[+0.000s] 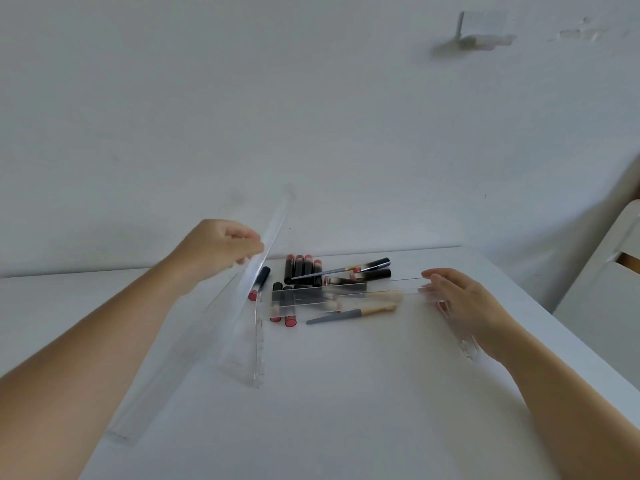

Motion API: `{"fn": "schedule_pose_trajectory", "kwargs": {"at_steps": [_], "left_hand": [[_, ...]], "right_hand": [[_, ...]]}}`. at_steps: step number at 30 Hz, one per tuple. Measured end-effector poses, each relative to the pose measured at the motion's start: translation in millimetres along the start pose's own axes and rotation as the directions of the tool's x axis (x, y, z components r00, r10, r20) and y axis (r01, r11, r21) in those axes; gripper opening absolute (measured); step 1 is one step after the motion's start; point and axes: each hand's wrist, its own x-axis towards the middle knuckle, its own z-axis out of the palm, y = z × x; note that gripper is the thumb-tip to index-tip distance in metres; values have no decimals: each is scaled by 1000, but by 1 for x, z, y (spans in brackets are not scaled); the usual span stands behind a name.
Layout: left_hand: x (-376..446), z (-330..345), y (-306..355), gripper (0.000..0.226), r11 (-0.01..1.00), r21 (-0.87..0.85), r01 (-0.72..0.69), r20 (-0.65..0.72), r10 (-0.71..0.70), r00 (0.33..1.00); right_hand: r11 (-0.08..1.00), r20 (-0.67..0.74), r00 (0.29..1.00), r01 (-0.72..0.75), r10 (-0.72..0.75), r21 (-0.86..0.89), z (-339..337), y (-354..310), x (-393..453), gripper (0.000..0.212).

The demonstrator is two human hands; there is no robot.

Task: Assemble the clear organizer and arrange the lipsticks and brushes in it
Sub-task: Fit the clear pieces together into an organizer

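My left hand point(228, 245) is pinched shut on the top edge of a long clear panel point(256, 271), which stands tilted, its near end down on the bench point(346, 393) and its far end up in the air. My right hand point(464, 303) lies mostly open, fingers flat against the right end of a low clear tray piece point(346, 292); whether it truly grips that end or only steadies it I cannot tell, since the acrylic blurs there.

The lipsticks point(301, 268) and brushes point(353, 313) lie loose in a heap at the far middle of the bench, partly under and behind the tray piece, none of them yet sorted.

I judge the step to be mating the tall panel to the left end of the tray. To do it well I should hold the tray still with my right hand, bring the panel upright before closing the joint, and find the slot by feel, as the clear edges hardly show. The heap sits close by; I would keep the panel's near edge clear of it, lest a lipstick roll away.
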Motion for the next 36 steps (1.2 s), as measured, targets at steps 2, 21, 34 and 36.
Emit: {"fn": "schedule_pose_trajectory", "kwargs": {"at_steps": [2,21,34,36], "left_hand": [[-3,-2,14,18,991,-115,-74,-37,71,997],[-64,112,69,45,760,217,-613,406,501,764],[-67,133,54,44,666,295,-685,415,556,720],[-67,136,53,44,651,303,-696,415,567,711]], "right_hand": [[1000,-19,1000,4,-4,17,2,1,1,19],[991,-29,999,-25,29,135,-10,12,11,52],[978,15,997,-73,72,193,-9,12,8,49],[976,12,997,-77,76,204,-9,12,7,50]]}}
